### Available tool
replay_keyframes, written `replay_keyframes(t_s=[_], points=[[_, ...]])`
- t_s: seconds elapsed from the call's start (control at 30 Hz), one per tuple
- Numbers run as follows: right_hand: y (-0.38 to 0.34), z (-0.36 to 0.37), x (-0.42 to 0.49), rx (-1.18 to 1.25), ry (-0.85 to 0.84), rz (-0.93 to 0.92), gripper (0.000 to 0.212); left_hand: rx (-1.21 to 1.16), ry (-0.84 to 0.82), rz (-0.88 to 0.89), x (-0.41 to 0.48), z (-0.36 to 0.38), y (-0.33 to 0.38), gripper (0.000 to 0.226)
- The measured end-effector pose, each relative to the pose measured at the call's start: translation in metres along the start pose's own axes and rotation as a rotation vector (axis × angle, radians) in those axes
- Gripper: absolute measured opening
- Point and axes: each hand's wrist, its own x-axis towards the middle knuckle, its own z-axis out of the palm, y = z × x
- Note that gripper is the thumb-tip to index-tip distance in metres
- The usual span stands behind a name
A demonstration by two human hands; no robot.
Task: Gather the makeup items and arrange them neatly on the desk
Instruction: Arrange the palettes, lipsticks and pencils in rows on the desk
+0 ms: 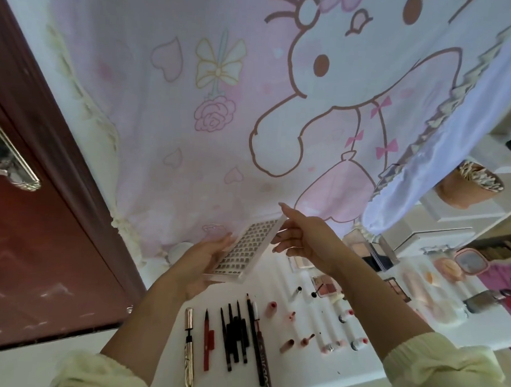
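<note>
Lash tray held up over the table, not placed yet

The lash tray (244,250) is gripped at both ends, above the table's (164,330) far edge: the left hand (199,263) is closed under its near end, and the right hand (298,235) has its fingers (286,211) pinched on the far corner, probably so it stays level while a spot gets picked. The pens (235,335) are already lined up side by side toward the near edge, the lip tubes (294,328) just right of them, so that row looks sorted by type.

Both hands raised; L (206,257) cupped, R (301,235) fingers pinching.
</note>
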Motion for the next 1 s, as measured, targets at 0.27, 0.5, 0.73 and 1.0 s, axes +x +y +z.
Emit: replay_keyframes(t_s=[0.27,0.5,0.73,1.0], points=[[-0.009,0.004,-0.008,0.031,0.027,-0.008,0.045,0.086,-0.018,-0.115,-0.006,0.001,0.001,0.027],[-0.01,-0.001,-0.012,-0.011,0.005,-0.069,0.034,0.121,-0.075,-0.144,-0.008,0.003,0.001,0.045],[0.003,-0.005,-0.003,-0.055,0.029,-0.051,0.034,-0.069,-0.001,0.077,-0.001,0.017,0.01,0.026],[-0.007,-0.011,0.0,0.052,-0.016,-0.046,0.024,0.027,-0.004,0.035,-0.006,0.017,0.02,0.018]])
